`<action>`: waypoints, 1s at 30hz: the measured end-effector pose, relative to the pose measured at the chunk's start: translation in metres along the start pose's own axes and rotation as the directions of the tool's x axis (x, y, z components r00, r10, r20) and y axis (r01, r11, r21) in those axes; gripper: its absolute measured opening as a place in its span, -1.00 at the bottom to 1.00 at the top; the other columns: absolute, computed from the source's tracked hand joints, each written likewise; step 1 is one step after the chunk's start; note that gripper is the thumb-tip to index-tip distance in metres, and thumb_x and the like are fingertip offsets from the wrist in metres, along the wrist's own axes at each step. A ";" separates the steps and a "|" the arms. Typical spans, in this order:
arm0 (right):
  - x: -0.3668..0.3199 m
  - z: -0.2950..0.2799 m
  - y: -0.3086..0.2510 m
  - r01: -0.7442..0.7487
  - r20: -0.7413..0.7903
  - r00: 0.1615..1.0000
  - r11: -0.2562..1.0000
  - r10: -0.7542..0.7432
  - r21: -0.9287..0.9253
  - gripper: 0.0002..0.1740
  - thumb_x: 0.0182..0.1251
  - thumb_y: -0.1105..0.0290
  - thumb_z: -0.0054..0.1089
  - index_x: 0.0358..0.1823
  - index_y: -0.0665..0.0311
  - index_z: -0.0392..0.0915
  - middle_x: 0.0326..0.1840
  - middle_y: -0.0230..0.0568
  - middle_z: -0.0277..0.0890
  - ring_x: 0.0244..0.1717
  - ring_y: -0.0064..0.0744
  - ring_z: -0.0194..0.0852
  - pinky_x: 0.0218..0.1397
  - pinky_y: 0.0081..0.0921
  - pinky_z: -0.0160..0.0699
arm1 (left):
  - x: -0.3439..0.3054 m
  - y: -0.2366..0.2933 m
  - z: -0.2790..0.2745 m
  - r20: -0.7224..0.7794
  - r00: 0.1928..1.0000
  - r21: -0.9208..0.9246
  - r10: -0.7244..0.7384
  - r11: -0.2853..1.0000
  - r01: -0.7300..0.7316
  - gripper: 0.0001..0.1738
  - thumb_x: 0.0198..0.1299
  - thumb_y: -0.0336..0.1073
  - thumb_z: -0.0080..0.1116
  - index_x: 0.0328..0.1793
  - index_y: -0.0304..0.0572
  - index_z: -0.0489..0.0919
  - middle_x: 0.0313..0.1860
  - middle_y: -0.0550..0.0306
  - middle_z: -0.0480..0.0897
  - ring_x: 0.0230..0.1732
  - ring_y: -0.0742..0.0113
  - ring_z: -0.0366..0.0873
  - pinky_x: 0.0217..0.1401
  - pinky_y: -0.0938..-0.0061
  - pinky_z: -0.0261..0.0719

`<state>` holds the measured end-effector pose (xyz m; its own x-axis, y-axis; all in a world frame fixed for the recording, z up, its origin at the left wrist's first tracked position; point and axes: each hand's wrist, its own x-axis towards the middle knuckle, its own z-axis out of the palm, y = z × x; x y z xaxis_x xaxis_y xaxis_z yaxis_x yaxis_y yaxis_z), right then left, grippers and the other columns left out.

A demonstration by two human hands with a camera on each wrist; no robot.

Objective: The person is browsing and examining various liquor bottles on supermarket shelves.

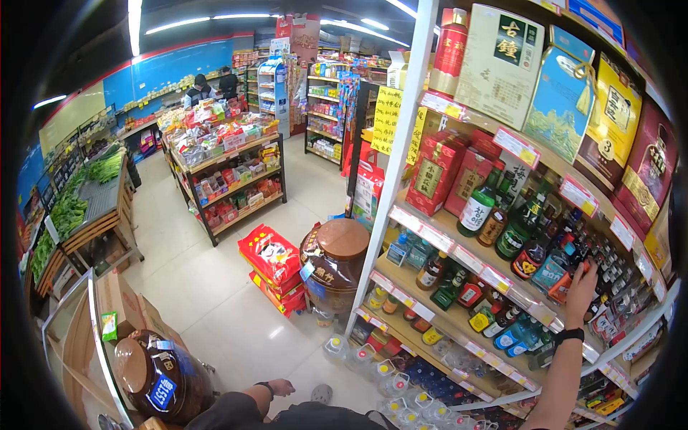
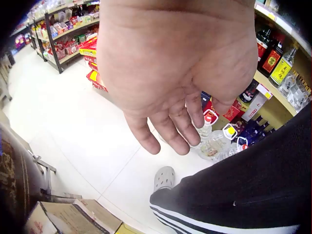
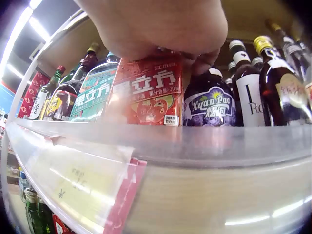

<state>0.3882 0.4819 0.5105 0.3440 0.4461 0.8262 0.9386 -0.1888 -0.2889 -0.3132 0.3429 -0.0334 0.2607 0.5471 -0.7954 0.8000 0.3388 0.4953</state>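
My right hand [image 1: 582, 292] reaches into the bottle shelf and grips the top of a red flat-sided bottle [image 3: 152, 92]. In the right wrist view the hand covers the bottle's cap and neck, its fingers curled down beside it. The bottle's base is behind the clear shelf lip [image 3: 204, 141]. A teal bottle [image 3: 92, 92] of the same shape stands to its left, and a dark bottle with a purple label [image 3: 210, 106] to its right. My left hand [image 2: 178, 63] hangs low over the floor, fingers loosely bent and holding nothing.
Gift boxes [image 1: 494, 68] line the shelf above. Large clear jugs [image 1: 393, 383] stand on the floor by the rack. A brown jar [image 1: 337, 251] and stacked red bags [image 1: 269, 258] are ahead; another jar [image 1: 161, 373] is at left. A snack stand [image 1: 233, 161] is farther off.
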 end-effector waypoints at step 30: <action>-0.007 -0.075 -0.019 0.018 0.291 0.956 0.989 0.025 -0.143 -0.67 0.30 0.14 0.24 -0.18 0.25 0.43 -0.47 0.13 0.56 -0.38 0.17 0.58 -0.34 -0.09 0.49 | 0.072 0.053 -0.101 0.208 0.974 0.183 0.088 0.975 -0.127 -0.51 0.39 -0.07 -0.07 0.19 -0.35 0.53 0.00 -0.03 0.70 0.00 0.20 0.67 0.16 0.32 0.57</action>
<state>0.3655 0.4169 0.5465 0.3599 0.6766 0.6424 0.9311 -0.3041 -0.2014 -0.3071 0.4775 -0.0289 0.4365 0.4034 -0.8042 0.8457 0.1210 0.5197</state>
